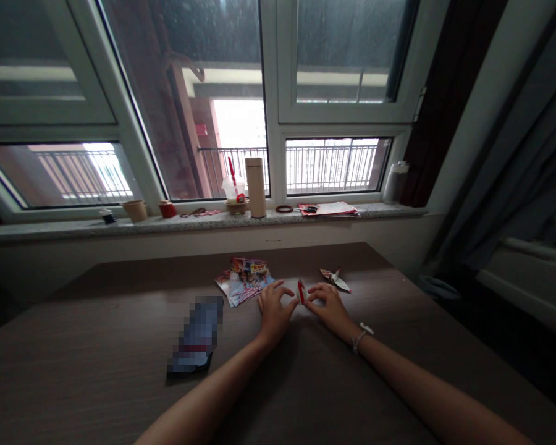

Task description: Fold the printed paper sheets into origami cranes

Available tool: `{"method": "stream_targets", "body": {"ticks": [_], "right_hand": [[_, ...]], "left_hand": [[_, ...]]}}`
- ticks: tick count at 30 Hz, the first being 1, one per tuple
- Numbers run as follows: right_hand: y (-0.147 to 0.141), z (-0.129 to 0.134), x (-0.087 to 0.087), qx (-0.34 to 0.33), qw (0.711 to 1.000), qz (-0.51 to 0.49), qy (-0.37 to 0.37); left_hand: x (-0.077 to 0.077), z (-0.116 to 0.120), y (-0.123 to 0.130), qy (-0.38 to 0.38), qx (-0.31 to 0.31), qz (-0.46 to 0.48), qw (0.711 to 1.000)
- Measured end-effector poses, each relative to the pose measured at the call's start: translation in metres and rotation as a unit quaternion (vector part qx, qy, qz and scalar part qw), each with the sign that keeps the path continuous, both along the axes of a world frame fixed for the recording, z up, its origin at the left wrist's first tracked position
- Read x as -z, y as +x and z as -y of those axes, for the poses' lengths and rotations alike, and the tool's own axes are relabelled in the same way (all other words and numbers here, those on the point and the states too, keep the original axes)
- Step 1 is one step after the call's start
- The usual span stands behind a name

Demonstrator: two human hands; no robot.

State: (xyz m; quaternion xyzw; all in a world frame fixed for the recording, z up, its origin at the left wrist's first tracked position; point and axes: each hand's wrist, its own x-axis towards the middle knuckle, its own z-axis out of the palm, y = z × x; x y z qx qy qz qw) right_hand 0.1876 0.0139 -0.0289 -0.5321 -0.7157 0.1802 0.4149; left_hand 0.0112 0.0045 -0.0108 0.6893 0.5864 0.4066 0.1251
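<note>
Between my two hands, above the dark wooden table [120, 315], is a small piece of folded paper [301, 292], red with pale sides. My left hand [276, 309] pinches its left side between thumb and index finger. On the other side, my right hand [328, 307] grips the paper with thumb and fingertips. A folded paper crane [336, 279] lies just beyond my right hand. Close to my left fingers, several colourful printed paper sheets [246, 283] lie in a loose, overlapping pile.
Left of my left forearm lies a phone [197, 337], its screen blurred out. Along the granite windowsill [204, 224] stand a paper cup [135, 211], a drink cup with a red straw [234, 188], a beige flask [256, 188] and a grey bottle [395, 183]. Scissors [309, 209] rest on papers there.
</note>
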Motion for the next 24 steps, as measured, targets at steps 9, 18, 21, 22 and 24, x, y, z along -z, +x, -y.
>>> {"method": "stream_targets", "body": {"ticks": [9, 18, 21, 22, 24], "right_hand": [[-0.007, 0.011, -0.007, -0.005, 0.997, 0.064, -0.03], [-0.009, 0.016, -0.014, -0.029, 0.995, 0.092, -0.028], [-0.008, 0.014, -0.013, -0.026, 0.996, 0.08, -0.027], [-0.008, 0.013, -0.012, -0.025, 0.996, 0.076, -0.028], [-0.008, 0.011, -0.011, -0.025, 0.997, 0.07, -0.028]], "left_hand": [[0.0, 0.002, 0.001, -0.04, 0.011, -0.024, 0.999], [0.001, 0.001, 0.001, -0.042, 0.007, -0.026, 0.999], [0.002, 0.0, 0.001, -0.041, 0.003, -0.024, 0.999], [0.002, 0.0, 0.001, -0.042, 0.002, -0.024, 0.999], [0.002, -0.001, 0.001, -0.043, 0.003, -0.025, 0.999]]}}
